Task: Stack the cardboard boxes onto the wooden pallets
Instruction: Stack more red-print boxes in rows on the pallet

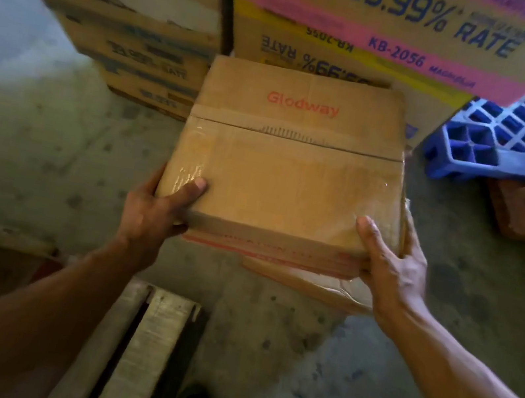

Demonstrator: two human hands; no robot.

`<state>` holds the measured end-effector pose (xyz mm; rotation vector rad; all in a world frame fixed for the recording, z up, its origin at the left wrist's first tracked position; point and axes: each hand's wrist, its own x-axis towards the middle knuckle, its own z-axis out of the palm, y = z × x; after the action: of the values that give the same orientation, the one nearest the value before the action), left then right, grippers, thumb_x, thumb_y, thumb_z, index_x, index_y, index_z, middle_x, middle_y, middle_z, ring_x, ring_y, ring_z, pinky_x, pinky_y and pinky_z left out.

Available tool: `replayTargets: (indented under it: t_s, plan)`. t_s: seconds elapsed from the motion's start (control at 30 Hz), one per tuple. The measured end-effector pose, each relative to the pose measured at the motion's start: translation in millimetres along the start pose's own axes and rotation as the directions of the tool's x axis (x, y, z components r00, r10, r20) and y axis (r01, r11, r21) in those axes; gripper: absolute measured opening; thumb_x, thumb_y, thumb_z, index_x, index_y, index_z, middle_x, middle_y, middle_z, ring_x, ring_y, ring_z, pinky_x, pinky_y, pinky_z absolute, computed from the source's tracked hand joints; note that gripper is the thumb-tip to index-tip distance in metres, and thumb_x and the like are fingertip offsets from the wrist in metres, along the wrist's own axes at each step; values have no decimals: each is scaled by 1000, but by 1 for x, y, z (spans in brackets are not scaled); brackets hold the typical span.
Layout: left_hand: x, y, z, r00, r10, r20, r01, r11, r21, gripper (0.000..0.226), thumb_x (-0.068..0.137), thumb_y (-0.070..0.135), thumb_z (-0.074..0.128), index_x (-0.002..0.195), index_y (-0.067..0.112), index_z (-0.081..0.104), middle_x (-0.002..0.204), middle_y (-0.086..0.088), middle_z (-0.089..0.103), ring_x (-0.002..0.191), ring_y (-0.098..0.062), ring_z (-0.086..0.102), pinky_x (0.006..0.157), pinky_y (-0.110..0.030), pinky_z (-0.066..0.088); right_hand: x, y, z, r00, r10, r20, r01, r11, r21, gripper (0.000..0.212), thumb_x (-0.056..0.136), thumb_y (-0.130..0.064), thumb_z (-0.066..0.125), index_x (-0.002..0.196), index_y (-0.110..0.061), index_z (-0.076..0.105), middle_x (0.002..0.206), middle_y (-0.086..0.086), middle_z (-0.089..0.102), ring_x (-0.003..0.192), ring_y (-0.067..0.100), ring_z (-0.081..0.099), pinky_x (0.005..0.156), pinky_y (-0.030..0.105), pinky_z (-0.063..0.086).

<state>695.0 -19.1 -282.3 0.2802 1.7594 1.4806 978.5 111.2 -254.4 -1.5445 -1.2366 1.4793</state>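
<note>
The left hand [154, 212] and right hand [389, 265] are gripping the Glodway cardboard box [287, 168] by its near corners, in mid-air; it is not yet sitting on the wooden pallet [144, 335] below, so placing seems still ahead.

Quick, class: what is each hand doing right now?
Left hand: grips the near left corner of the box, thumb on top.
Right hand: grips its near right corner, thumb on top.

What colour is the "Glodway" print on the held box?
Red-orange lettering on the brown box; head view.
</note>
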Motion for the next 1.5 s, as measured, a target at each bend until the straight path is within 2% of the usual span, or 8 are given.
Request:
replayTargets:
  t_s: [0.27, 0.43, 0.63, 0.77, 1.0, 1.23, 1.37, 1.5]
  plan:
    - [-123, -6, -54, 932, 47, -358, -104, 984, -143, 59, 71, 46, 85, 125, 40, 61, 121, 5, 65, 106, -20, 67, 73, -44, 62, -29, -25, 22, 918, -32, 396, 63, 996, -65, 81, 48, -71, 82, 119, -55, 47, 115, -16, 57, 107, 15, 62, 97, 53, 52]
    - [-238, -49, -83, 821, -1, -571, -158, 961, -229, 67, 69, 49, 82, 130, 38, 58, 120, 7, 66, 103, -18, 68, 70, -35, 62, -80, -21, 34, 769, -27, 639, 157, 976, -148, 88, 49, -73, 83, 127, -48, 51, 120, -10, 65, 113, 22, 64, 96, 56, 52]
    - [-373, -112, -117, 601, -116, -790, -177, 945, -274, 67, 62, 55, 82, 125, 44, 60, 118, 11, 67, 109, -17, 65, 85, -43, 60, -176, 20, 57, 580, -9, 814, 298, 933, -201, 52, 59, -75, 77, 103, -74, 49, 115, -20, 63, 109, 13, 63, 95, 50, 54]
    - [-458, -168, -130, 484, -234, -843, -187, 914, -361, 67, 74, 45, 80, 136, 31, 57, 124, 6, 65, 111, -18, 64, 91, -49, 57, -240, 61, 68, 412, 68, 909, 340, 914, -223, 80, 59, -71, 76, 131, -61, 43, 127, -18, 58, 121, 17, 57, 101, 54, 50]
    - [-562, -241, -167, 389, -348, -853, -261, 847, -464, 51, 79, 39, 75, 127, 40, 59, 120, 10, 68, 110, -15, 67, 90, -54, 54, -337, 127, 97, 187, 202, 961, 370, 892, -260, 55, 60, -66, 76, 105, -77, 46, 123, -21, 58, 116, 15, 58, 99, 56, 51]
    - [-581, -278, -226, 312, -368, -876, -278, 846, -455, 47, 78, 39, 75, 122, 43, 57, 121, 6, 65, 111, -20, 64, 90, -52, 53, -399, 175, 137, 186, 200, 962, 442, 857, -263, 52, 67, -61, 75, 103, -80, 42, 121, -22, 55, 118, 21, 58, 90, 50, 56]
    - [-564, -301, -253, 144, -334, -931, -244, 900, -361, 31, 86, 35, 75, 112, 45, 61, 113, 10, 68, 106, -17, 67, 90, -48, 56, -413, 198, 161, 233, 218, 948, 462, 833, -305, 49, 63, -65, 74, 91, -86, 40, 112, -29, 51, 117, 21, 58, 92, 52, 55]
    - [-548, -323, -267, -85, -313, -946, -37, 950, -310, 67, 80, 38, 80, 141, 38, 52, 135, 5, 48, 116, -10, 50, 100, -23, 41, -428, 226, 179, 258, 215, 942, 491, 810, -320, 53, 63, -71, 75, 98, -85, 39, 117, -28, 51, 121, 22, 54, 96, 60, 51]
